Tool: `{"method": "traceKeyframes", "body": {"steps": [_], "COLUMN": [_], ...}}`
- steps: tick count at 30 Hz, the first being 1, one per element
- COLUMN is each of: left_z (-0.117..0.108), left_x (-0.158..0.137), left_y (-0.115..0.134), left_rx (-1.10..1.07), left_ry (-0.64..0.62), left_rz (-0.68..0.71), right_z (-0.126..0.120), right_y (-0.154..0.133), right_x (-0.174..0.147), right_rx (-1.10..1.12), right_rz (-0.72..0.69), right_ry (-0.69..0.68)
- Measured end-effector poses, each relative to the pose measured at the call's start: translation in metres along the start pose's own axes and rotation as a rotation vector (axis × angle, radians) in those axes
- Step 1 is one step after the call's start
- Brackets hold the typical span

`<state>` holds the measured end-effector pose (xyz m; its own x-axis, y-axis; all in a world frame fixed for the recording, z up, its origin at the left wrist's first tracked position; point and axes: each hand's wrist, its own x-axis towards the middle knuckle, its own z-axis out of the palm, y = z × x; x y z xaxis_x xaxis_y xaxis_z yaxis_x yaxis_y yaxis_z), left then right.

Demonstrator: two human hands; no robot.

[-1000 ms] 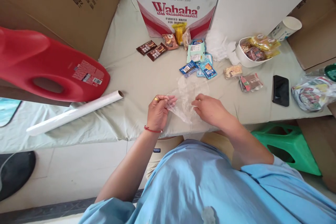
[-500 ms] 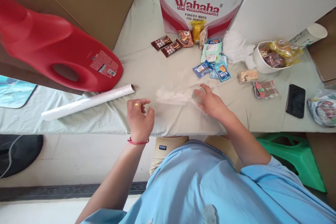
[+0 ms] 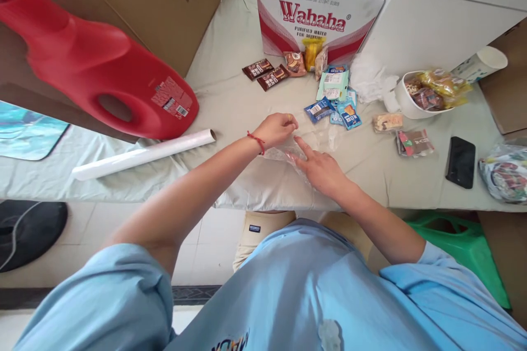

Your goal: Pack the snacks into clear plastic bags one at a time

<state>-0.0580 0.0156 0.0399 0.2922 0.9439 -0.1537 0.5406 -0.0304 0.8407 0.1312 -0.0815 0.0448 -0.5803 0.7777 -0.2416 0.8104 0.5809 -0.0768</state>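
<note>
A sheet of clear plastic film [image 3: 283, 152], crumpled and see-through, lies on the cloth-covered table under and between my hands. My left hand [image 3: 276, 130], with a red string bracelet at the wrist, reaches across over the film. Its fingers are bent with the tips together; whatever they pinch is too small to make out. Just to the right, my right hand [image 3: 325, 171] touches the film, index finger and thumb stretched out and apart. Close beyond the hands lie blue snack packets [image 3: 319, 109] and a pale green packet [image 3: 332, 85].
A white roll [image 3: 144, 154] lies left, below a large red jug [image 3: 119, 79]. Brown snack packets [image 3: 273, 77] sit before a Wahaba-style water carton [image 3: 319, 13]. To the right are a white bowl [image 3: 405, 100] of snacks, a black phone [image 3: 460, 162] and a green stool [image 3: 465, 247].
My left hand has swung right and forward from beside the film to over it, close to my right hand. My right hand has shifted slightly, staying at the film.
</note>
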Motion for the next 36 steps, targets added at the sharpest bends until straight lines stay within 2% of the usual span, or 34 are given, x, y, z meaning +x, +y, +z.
{"method": "traceKeyframes", "body": {"steps": [3,5,8,12,16,18,20,23,25,28,31,33,36], "left_z": [0.001,0.0,-0.003,-0.006,-0.004,-0.002,-0.001,-0.002,-0.002,0.002,0.007,0.009,0.009], "left_x": [0.001,-0.014,-0.043,-0.076,-0.092,-0.092,-0.091,-0.089,-0.09,-0.094,-0.096,-0.095,-0.093], "left_y": [-0.031,-0.049,-0.067,-0.075,-0.072,-0.07,-0.069,-0.071,-0.075,-0.08,-0.081,-0.08,-0.077], "left_rx": [0.249,0.288,0.327,0.55,0.719,0.751,0.755,0.72,0.688,0.678,0.722,0.746,0.762], "left_ry": [-0.085,-0.101,-0.115,-0.248,-0.334,-0.342,-0.349,-0.323,-0.268,-0.187,-0.161,-0.172,-0.199], "left_rz": [0.05,0.145,0.211,0.216,0.16,0.15,0.152,0.151,0.133,0.121,0.161,0.186,0.202], "right_z": [0.008,0.018,0.04,0.065,0.06,0.05,0.044,0.05,0.062,0.072,0.059,0.041,0.02], "right_y": [0.008,0.02,0.043,0.077,0.087,0.075,0.055,0.023,0.013,0.017,0.035,0.044,0.044], "right_x": [-0.011,-0.021,-0.041,-0.063,-0.064,-0.057,-0.048,-0.046,-0.056,-0.087,-0.11,-0.107,-0.071], "right_rx": [0.007,0.079,0.246,0.404,0.491,0.483,0.446,0.387,0.373,0.433,0.615,0.701,0.613], "right_rz": [0.004,0.042,0.154,0.286,0.364,0.321,0.164,-0.149,-0.265,-0.297,-0.319,-0.298,-0.219], "right_ry": [0.03,0.069,0.166,0.335,0.463,0.532,0.539,0.375,0.26,0.188,0.181,0.241,0.382]}}
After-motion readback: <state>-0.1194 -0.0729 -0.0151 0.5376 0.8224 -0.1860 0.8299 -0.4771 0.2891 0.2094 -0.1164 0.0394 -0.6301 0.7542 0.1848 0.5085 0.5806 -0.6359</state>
